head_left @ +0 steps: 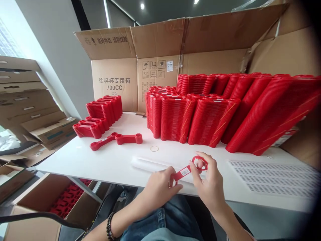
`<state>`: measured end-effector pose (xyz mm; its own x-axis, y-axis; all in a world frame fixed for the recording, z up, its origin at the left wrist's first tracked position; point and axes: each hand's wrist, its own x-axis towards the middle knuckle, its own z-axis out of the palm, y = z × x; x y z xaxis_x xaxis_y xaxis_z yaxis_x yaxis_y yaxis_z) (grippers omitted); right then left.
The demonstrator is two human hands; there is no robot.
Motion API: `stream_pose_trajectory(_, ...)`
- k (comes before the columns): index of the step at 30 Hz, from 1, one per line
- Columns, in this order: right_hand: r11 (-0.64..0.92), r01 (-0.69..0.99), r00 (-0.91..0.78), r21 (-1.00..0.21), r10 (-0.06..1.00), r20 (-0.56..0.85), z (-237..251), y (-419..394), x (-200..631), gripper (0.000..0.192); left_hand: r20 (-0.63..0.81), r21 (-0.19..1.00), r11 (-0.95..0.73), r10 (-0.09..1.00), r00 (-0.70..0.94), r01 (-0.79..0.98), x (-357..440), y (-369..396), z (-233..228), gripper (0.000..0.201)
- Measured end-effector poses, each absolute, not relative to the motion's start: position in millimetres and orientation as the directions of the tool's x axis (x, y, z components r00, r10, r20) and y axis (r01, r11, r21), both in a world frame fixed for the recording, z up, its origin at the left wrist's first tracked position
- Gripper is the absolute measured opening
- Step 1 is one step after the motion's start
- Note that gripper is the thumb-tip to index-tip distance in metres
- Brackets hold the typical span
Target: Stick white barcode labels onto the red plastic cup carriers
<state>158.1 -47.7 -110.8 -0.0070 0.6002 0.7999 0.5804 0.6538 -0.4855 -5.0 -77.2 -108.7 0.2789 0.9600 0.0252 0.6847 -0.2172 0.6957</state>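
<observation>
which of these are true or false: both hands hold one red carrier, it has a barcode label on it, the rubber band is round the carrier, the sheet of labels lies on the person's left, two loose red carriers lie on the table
1. Both hands hold one red cup carrier. True: the left hand pinches one end, the right hand the ring end.
2. It carries a barcode label. True.
3. The rubber band is round the carrier. False: it lies loose on the white table, apart from the carrier.
4. The sheet of labels lies on the person's left. False: it lies on the right.
5. Two loose red carriers lie on the table. True, left of the big stacks.
</observation>
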Motion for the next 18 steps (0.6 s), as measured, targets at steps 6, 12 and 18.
stream_pose_trajectory(6,0.702,0.35,0.005,-0.62,0.661,0.751,-107,-50,165,0.059,0.125,0.346,-0.212,0.976,0.179,0.914,-52,-79,-84,0.02)
stream_pose_trajectory(12,0.665,0.361,0.084,-0.654,0.675,0.733,-97,-40,176,0.058,0.281,0.311,0.105,0.939,-0.197,0.945,-210,-59,-44,0.033)
stream_pose_trajectory(18,0.545,0.448,-0.036,-0.709,0.803,0.595,-104,-42,170,0.056,0.398,0.136,0.189,0.889,-0.229,0.972,-305,-22,-68,0.042)
